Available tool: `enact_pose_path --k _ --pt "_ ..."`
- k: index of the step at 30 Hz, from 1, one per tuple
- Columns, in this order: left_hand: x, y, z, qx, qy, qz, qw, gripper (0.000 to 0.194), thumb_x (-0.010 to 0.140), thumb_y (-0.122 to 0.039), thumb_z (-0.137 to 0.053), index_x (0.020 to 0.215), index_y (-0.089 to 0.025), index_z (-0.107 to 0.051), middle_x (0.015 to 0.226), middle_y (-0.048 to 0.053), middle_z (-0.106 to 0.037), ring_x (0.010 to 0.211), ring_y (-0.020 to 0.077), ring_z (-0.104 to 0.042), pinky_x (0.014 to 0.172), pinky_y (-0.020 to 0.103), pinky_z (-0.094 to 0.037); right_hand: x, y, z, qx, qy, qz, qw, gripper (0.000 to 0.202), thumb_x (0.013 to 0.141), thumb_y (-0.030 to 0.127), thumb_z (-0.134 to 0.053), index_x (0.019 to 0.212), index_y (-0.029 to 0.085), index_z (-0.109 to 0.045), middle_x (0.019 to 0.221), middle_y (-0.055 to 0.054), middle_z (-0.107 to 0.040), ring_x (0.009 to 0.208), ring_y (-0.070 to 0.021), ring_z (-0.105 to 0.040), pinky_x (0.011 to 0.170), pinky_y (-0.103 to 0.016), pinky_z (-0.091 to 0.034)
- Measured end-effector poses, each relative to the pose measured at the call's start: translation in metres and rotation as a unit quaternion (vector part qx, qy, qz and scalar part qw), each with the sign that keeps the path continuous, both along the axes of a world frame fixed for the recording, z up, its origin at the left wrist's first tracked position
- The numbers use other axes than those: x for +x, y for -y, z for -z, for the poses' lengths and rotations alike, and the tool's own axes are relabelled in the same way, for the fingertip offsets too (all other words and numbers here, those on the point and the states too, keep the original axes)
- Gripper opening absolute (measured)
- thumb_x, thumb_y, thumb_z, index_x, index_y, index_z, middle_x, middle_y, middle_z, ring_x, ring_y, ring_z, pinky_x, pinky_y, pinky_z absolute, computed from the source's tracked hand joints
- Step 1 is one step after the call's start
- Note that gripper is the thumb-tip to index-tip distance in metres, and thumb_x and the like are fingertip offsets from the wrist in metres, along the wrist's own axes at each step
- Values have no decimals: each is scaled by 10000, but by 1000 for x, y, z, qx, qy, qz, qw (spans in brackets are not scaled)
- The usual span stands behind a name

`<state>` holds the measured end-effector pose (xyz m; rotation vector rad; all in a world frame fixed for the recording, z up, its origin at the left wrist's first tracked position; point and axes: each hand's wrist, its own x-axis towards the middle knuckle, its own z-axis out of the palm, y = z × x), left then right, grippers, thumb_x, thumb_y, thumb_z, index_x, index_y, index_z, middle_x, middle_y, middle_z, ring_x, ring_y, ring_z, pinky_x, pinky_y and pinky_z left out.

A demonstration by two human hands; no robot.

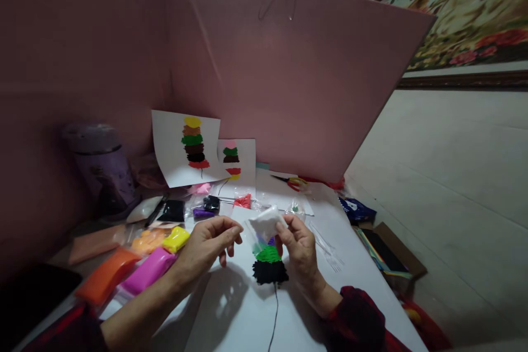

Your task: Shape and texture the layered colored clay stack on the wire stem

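My right hand (299, 245) pinches a small clear plastic bag with white clay (266, 226) inside, held above the paper. My left hand (214, 239) hovers to the left of the bag, thumb and forefinger together; whether something small is between them I cannot make out. Beneath the hands lies a white sheet (231, 313) bearing a black clay band (270, 273), a green band (268, 254) above it and a bit of purple partly hidden by the bag. A thin dark line (275, 308) runs down from the black band.
Orange (108, 276), magenta (148, 270) and yellow (176, 239) clay packs lie left. Two striped pictures (171, 148) lean on the pink board (280, 82). Scissors (296, 182) lie behind, plastic forks (330, 250) right, a purple bottle (103, 170) far left.
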<state>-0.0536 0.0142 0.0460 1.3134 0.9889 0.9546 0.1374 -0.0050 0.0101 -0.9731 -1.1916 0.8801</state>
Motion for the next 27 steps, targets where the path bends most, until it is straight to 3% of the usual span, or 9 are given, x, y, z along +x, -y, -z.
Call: enact_pose_path --k 4,12,17,22,25,27 --pt "3 4 -1 -4 15 43 999 267 738 -380 -662 844 -135 -670 751 33 -665 549 95 -531 418 182 -424 0 -2 2 -14 -51 -10 999 262 845 416 -604 850 154 -608 612 30 -520 450 -73 -399 394 -190 -323" --pt "5 8 -7 -4 11 62 998 289 746 -402 -644 696 -118 -626 657 21 -635 506 86 -507 412 182 -405 -8 3 4 -49 -73 -49 995 268 841 417 -617 858 151 -604 580 39 -519 414 -58 -379 375 -175 -310" --pt "5 7 -1 -33 29 75 996 278 714 -389 -681 709 -123 -601 716 45 -660 543 103 -531 396 182 -413 -11 6 4 -37 -69 -51 996 266 844 412 -622 881 150 -600 565 45 -513 408 -52 -386 382 -170 -301" --pt "5 10 -4 -12 30 76 997 281 746 -390 -653 679 -124 -591 659 29 -630 529 96 -512 402 181 -417 -12 7 2 -49 -25 -77 996 278 897 422 -531 876 152 -590 582 33 -517 409 -63 -398 392 -186 -319" --pt "2 14 -8 37 49 67 996 267 779 -384 -621 680 -140 -580 628 10 -599 526 99 -510 431 198 -440 -12 13 -4 23 100 21 995 223 891 367 -551 1001 175 -579 844 -54 -609 625 -140 -559 517 -249 -457" --pt "1 19 -10 83 47 55 994 252 810 -372 -589 692 -150 -581 639 7 -586 546 105 -518 455 207 -451 -14 21 -9 144 210 103 962 244 866 297 -591 1087 202 -551 1057 -102 -579 867 -208 -581 672 -322 -506"
